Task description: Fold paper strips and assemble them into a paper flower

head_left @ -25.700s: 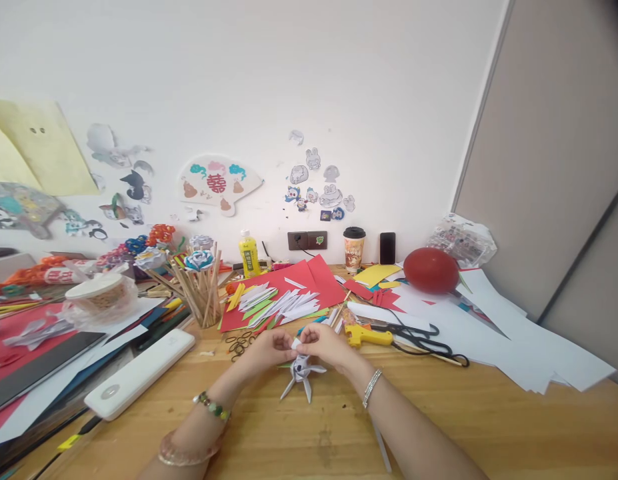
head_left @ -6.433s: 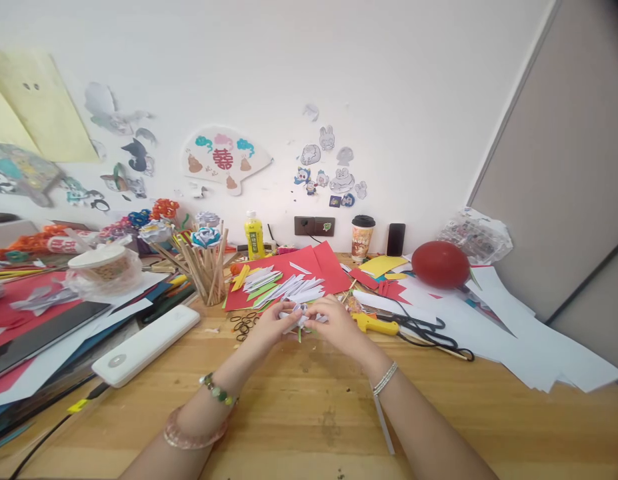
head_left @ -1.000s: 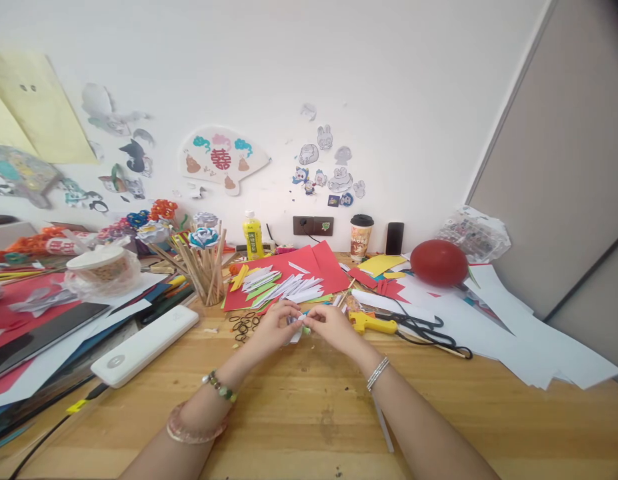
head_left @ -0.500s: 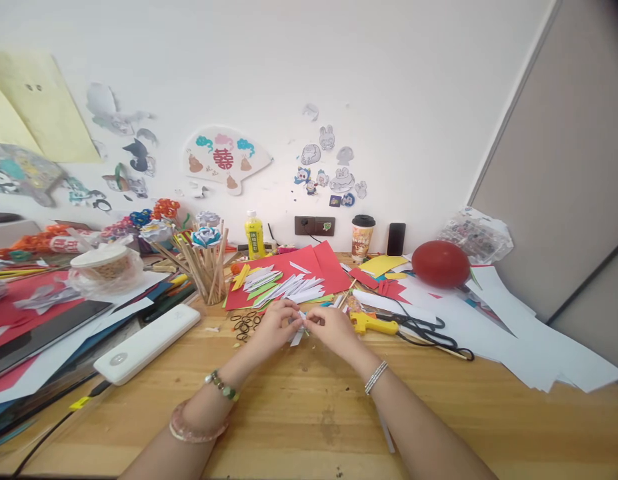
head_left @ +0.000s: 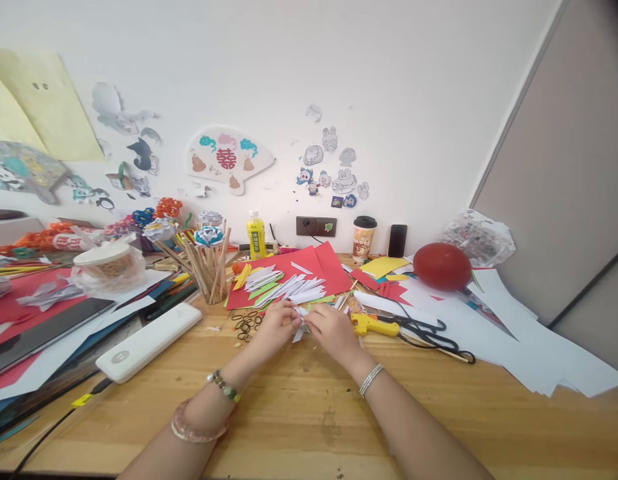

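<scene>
From my remote seat I see the power bank point(head_left: 149, 343) on the surface point(head_left: 269, 413), then the bands point(head_left: 246, 325) near my left hand point(head_left: 273, 333), whose fingers pinch the paper point(head_left: 299, 333). It sits between both hands, partly hidden; the fingers of my right hand point(head_left: 335, 333) nip its other side. Just beyond lies the glue gun point(head_left: 375, 326).

Your cluttered wooden table point(head_left: 299, 420)
On it you have a white oblong device point(head_left: 149, 343) at lower left, dark loops point(head_left: 247, 325) and red paper point(head_left: 333, 270) near the centre, a yellow glue gun point(head_left: 375, 325) right of centre, white sheets point(head_left: 493, 347) at right.
</scene>
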### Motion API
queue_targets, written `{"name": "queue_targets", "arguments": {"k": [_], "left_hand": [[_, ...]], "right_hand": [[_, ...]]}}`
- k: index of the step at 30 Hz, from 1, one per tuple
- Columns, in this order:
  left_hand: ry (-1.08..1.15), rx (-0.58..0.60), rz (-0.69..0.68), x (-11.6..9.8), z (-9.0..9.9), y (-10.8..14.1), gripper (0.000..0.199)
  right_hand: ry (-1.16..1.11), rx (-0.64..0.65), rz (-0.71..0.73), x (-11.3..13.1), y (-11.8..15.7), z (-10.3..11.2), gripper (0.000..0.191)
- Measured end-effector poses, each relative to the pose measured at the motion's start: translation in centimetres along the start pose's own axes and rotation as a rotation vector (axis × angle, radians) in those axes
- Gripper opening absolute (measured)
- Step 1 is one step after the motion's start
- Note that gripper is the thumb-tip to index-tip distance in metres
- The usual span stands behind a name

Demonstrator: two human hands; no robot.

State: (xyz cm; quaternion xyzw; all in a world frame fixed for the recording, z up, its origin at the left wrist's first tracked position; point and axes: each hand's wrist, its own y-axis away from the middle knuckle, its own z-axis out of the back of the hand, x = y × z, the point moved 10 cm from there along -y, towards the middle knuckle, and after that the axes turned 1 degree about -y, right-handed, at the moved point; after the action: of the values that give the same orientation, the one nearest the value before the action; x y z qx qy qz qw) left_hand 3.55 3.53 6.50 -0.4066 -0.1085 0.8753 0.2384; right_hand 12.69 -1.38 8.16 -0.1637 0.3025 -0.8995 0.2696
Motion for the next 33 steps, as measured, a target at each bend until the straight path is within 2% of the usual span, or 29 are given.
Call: {"name": "queue_targets", "arguments": {"k": [5, 10, 16, 19, 24, 26, 29, 33], "left_hand": [[0.13, 0.071, 0.049, 0.8, -0.7, -0.2, 0.014], [0.162, 0.073, 0.05, 0.6, -0.6, 0.0, 0.016], [0.154, 0.06, 0.076, 0.7, -0.6, 0.0, 0.022], [0.033, 0.014, 0.006, 0.2, -0.2, 0.0, 0.02], [-0.251, -0.103, -0.224, -2.2, 0.3, 0.5, 0.017], [-0.332, -0.12, -0.301, -3.1, 0.2, 0.9, 0.017], [-0.398, -0.14, -0.364, -3.9, 0.0, 1.3, 0.016], [-0.39, -0.123, -0.379, -4.0, -0.2, 1.4, 0.016]], "right_hand": [[0.194, -0.014, 0.176, 1.1, 0.4, -0.3, 0.022], [0.294, 0.002, 0.304, 2.2, 0.7, -0.6, 0.018], [0.305, -0.004, 0.38, 3.0, 1.1, -0.8, 0.018], [0.196, 0.002, 0.308, 2.3, 0.9, -0.6, 0.018], [-0.123, -0.049, -0.07, -1.4, 0.3, 0.2, 0.011], [-0.191, -0.036, -0.165, -2.2, 0.3, -0.1, 0.008], [-0.215, 0.0, -0.25, -2.7, 0.1, -0.6, 0.005], [-0.212, 0.032, -0.273, -2.7, 0.0, -0.5, 0.004]]}}
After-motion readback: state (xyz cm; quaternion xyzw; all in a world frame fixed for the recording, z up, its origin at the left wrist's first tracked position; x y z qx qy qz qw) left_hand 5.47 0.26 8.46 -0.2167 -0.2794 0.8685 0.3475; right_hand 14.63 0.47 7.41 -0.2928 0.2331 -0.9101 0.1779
